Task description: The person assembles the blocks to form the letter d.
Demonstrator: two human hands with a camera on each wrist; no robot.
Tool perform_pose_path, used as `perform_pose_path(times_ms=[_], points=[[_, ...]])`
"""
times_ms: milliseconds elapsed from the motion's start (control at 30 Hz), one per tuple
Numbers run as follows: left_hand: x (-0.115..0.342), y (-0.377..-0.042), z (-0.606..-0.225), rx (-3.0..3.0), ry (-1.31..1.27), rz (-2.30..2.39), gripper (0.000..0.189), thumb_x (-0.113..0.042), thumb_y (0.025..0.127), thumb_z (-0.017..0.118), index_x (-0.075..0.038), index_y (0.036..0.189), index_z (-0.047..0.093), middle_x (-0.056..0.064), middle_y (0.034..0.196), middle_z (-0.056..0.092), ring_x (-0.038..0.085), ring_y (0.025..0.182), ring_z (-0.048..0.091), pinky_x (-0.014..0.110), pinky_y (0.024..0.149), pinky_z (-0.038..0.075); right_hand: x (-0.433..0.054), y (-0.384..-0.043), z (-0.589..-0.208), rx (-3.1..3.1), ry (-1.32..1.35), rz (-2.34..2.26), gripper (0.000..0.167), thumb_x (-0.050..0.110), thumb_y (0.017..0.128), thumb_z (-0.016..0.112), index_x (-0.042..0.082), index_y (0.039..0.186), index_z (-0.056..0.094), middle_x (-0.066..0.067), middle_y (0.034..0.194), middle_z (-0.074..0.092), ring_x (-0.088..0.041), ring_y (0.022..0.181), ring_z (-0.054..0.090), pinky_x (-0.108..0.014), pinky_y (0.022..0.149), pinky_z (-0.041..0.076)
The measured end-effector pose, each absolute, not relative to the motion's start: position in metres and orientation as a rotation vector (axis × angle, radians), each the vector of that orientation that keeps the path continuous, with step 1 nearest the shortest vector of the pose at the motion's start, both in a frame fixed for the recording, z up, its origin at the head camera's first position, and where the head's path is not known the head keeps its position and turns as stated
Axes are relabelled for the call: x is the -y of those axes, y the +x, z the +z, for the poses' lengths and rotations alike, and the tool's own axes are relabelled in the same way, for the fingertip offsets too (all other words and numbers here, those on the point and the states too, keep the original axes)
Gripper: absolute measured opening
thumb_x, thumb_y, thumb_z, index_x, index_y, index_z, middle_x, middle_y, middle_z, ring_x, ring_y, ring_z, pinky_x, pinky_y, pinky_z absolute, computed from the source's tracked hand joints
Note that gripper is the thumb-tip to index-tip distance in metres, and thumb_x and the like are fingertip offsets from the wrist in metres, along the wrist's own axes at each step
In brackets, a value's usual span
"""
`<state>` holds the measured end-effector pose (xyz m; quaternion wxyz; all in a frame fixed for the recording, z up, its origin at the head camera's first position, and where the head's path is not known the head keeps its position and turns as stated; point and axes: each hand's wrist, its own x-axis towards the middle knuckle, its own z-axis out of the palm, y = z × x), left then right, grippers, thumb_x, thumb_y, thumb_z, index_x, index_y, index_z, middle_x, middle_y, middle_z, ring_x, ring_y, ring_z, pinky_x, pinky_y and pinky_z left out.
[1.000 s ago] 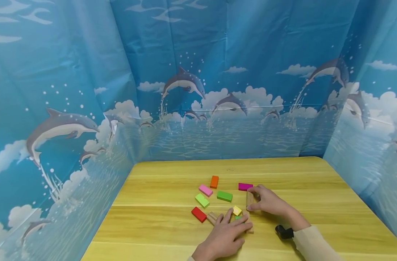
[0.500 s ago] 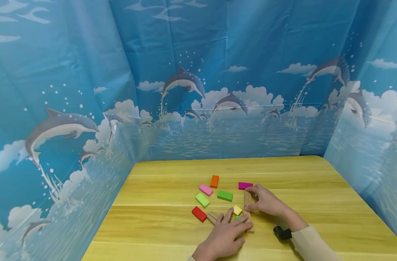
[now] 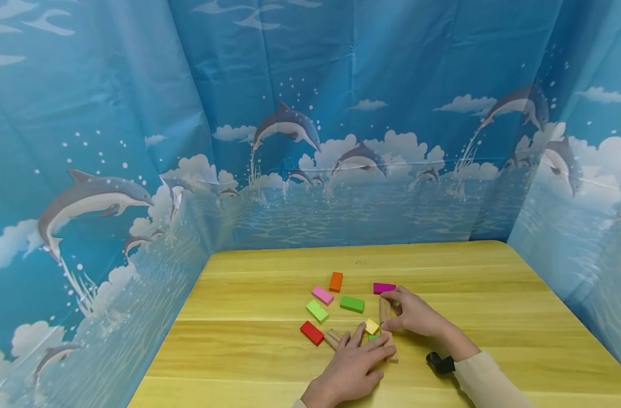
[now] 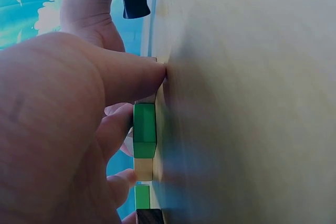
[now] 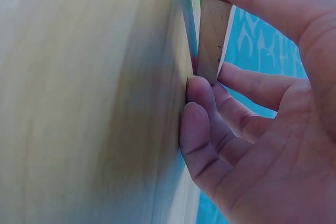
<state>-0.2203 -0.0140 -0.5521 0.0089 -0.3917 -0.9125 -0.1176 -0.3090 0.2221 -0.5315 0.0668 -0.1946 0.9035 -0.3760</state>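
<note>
Right hand (image 3: 415,313) pinches the upright wooden block (image 3: 385,310) mid-frame, left hand (image 3: 352,365) lies flat over the blocks (image 3: 371,327) below; I'd keep it steady and straight.

Plain wooden block (image 3: 385,310) stands on edge; yellow block (image 3: 371,327) just beside.

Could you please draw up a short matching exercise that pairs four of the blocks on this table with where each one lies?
Things:
1. orange block
2. red block
3. magenta block
4. plain wooden block

Places:
A. held on edge in the right hand
B. farthest from the person, at the top of the cluster
C. nearest the table's left side, close to the left hand
D. flat, just beyond the right hand's fingertips

Pairs: 1-B, 2-C, 3-D, 4-A
</note>
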Motion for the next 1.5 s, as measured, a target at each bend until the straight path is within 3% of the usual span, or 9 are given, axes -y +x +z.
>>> perform_pose_path(times_ms=[100,367,833,1167,1500], points=[[0.0134,-0.2207,-0.552,2.845,-1.225,-0.37,0.052,-0.036,0.104,0.053,-0.045,0.153,0.038,-0.021,0.162,0.022,0.034,0.15,0.019,0.063,0.107,0.033,-0.2217,-0.3087,-0.5309,-2.733,-0.58,-1.132,0.077,0.033,0.081,0.086,0.005,0.144,0.053,-0.018,0.136,0.049,-0.021,0.096,0.057,-0.039,0.078,0.05],[0.0137,-0.2205,-0.5504,2.859,-1.225,-0.384,0.052,-0.036,0.104,0.053,-0.045,0.153,0.039,-0.021,0.161,0.023,0.034,0.151,0.019,0.064,0.107,0.033,-0.2215,-0.308,-0.5301,-2.709,-0.608,-1.144,0.072,0.029,0.084,0.084,0.005,0.144,0.053,-0.013,0.124,0.053,-0.022,0.093,0.055,-0.038,0.074,0.048],[0.012,-0.2213,-0.5516,2.87,-1.231,-0.394,0.052,-0.037,0.104,0.053,-0.046,0.153,0.038,-0.019,0.162,0.024,0.034,0.151,0.018,0.064,0.108,0.032,-0.2241,-0.3084,-0.5313,-2.711,-0.638,-1.185,0.061,0.023,0.089,0.079,0.005,0.142,0.056,-0.016,0.136,0.052,-0.024,0.101,0.062,-0.042,0.081,0.052],[0.0145,-0.2208,-0.5511,2.865,-1.234,-0.404,0.052,-0.036,0.104,0.053,-0.045,0.153,0.039,-0.02,0.161,0.025,0.033,0.151,0.019,0.064,0.108,0.032,-0.2193,-0.3072,-0.5372,-2.74,-0.653,-1.228,0.057,0.018,0.089,0.079,0.004,0.14,0.057,-0.016,0.134,0.053,-0.021,0.092,0.058,-0.035,0.073,0.049],[0.0142,-0.2194,-0.5485,2.852,-1.241,-0.418,0.051,-0.034,0.104,0.054,-0.044,0.152,0.041,-0.018,0.161,0.026,0.035,0.15,0.021,0.064,0.107,0.033,-0.2185,-0.3054,-0.5377,-2.758,-0.627,-1.222,0.058,0.017,0.088,0.08,0.003,0.14,0.057,-0.017,0.134,0.053,-0.019,0.091,0.059,-0.034,0.072,0.05]])
